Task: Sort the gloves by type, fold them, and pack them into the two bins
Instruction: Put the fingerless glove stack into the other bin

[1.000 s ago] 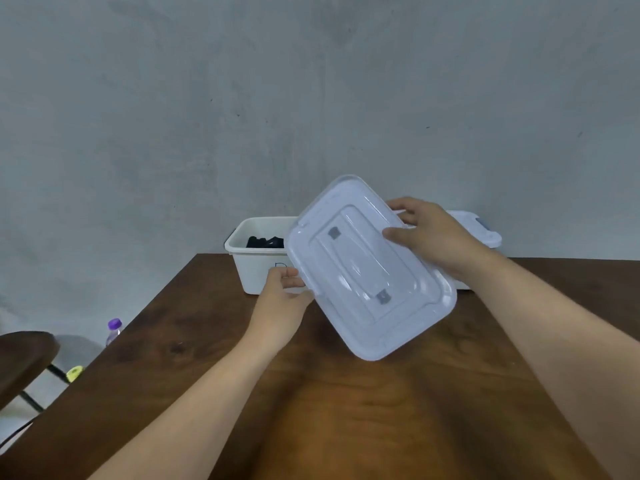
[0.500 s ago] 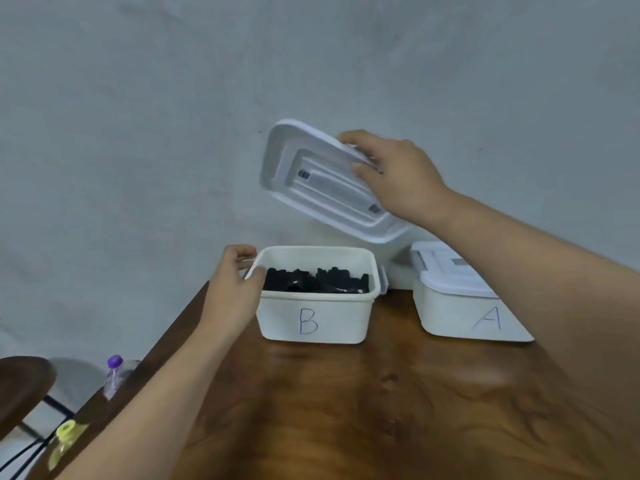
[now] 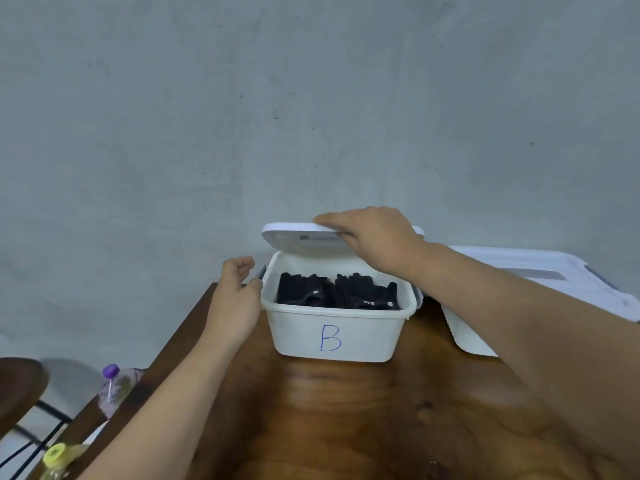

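Under my right hand (image 3: 375,242) the smooth white plastic lid (image 3: 298,235) is now lower than half a second ago, tilted over the rectangular bin B (image 3: 337,329), fingers gripping its edge. My left hand (image 3: 235,299), half open, touches the bin's left rim. Folded black gloves (image 3: 337,292) fill it. Two bins: the second (image 3: 474,336), lidded, is beyond my right forearm.

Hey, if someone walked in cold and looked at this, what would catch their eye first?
Probably the white bin marked B at the table's middle, packed with black gloves. The right hand holds its lid tilted over the back rim, while the left hand rests at the bin's left side. Another lidded bin sits to the right.
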